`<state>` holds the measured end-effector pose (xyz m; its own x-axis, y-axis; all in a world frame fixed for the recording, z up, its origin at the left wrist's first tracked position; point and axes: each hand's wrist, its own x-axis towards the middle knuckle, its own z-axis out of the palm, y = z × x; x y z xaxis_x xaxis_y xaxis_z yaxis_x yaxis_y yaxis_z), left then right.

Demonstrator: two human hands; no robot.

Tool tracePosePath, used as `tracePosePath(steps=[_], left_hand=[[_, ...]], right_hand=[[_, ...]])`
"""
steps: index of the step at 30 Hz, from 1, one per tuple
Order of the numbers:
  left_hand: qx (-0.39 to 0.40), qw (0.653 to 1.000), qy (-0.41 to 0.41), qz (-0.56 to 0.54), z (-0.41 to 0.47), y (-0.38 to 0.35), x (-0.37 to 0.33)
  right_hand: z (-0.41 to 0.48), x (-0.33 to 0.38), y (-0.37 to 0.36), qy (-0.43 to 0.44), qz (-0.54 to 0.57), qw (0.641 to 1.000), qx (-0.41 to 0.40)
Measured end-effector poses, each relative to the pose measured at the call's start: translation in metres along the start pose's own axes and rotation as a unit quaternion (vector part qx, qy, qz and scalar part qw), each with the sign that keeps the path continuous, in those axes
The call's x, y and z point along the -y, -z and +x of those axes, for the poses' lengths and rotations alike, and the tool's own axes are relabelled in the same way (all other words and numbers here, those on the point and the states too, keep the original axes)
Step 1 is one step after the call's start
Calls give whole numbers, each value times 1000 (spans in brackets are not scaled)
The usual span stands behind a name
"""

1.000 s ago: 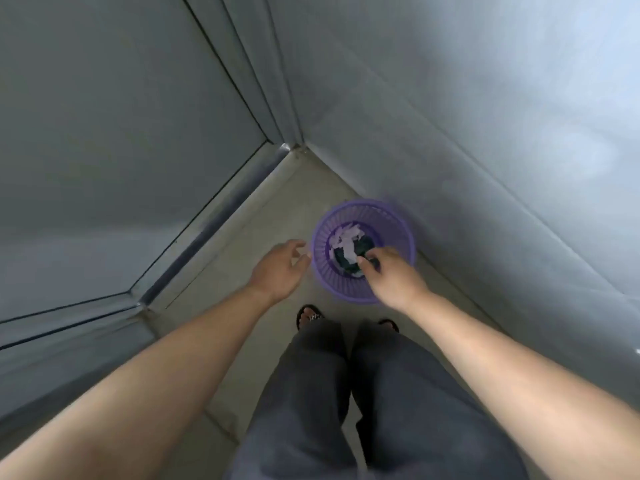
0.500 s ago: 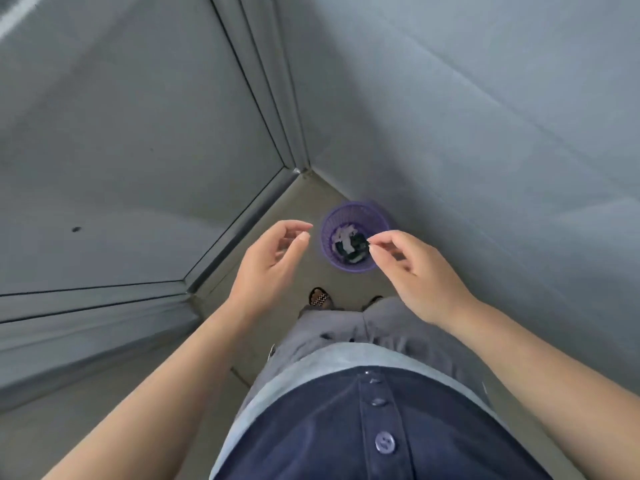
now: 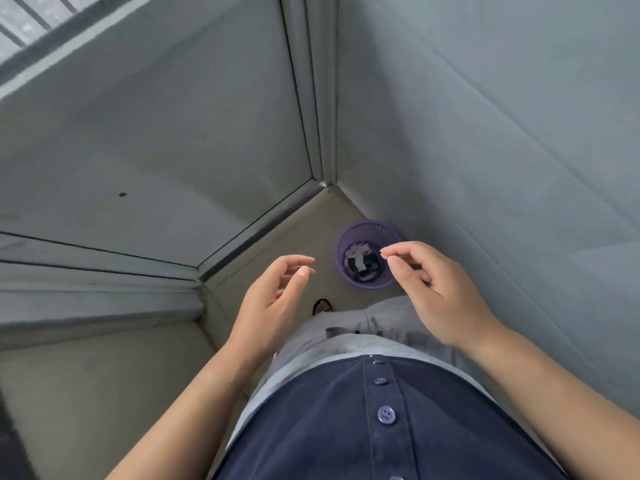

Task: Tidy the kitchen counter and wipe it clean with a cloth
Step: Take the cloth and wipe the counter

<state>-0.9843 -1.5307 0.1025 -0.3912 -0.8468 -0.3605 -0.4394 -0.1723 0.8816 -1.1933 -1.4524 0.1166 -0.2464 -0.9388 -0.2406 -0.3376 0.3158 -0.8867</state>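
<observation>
A small purple mesh waste basket [image 3: 348, 237] stands on the floor in the corner, with white and dark scraps inside. My left hand [image 3: 273, 299] hovers to its left, well above the floor, fingers loosely curled and holding nothing. My right hand [image 3: 436, 292] is raised in front of the basket's right side, thumb and forefinger close together with nothing visible between them. No cloth or counter is in view.
Grey walls meet in the corner [image 3: 325, 183] right behind the basket. A grey step or ledge [image 3: 104, 299] runs along the left. My own legs, a sandalled foot [image 3: 322, 306] and a dark blue buttoned shirt [image 3: 381, 420] fill the bottom of the view.
I have stood up from the basket: both hands rose away from its rim, and the right hand, which was reaching into it, now holds nothing.
</observation>
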Motion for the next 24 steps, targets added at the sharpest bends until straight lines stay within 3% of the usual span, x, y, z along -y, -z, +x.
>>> tracePosePath(steps=[6, 13, 19, 24], left_hand=[[-147, 986, 52, -55, -58, -32, 7], [-288, 937, 119, -157, -157, -120, 28], [-431, 861, 196, -185, -255, -169, 52], [-564, 764, 229, -214, -324, -187, 66]], right_hand=[[-8, -4, 16, 57, -37, 992, 110], [-45, -33, 32, 102, -86, 955, 264], [-78, -32, -10, 198, -185, 863, 427], [-124, -9, -59, 278, -202, 774, 532]])
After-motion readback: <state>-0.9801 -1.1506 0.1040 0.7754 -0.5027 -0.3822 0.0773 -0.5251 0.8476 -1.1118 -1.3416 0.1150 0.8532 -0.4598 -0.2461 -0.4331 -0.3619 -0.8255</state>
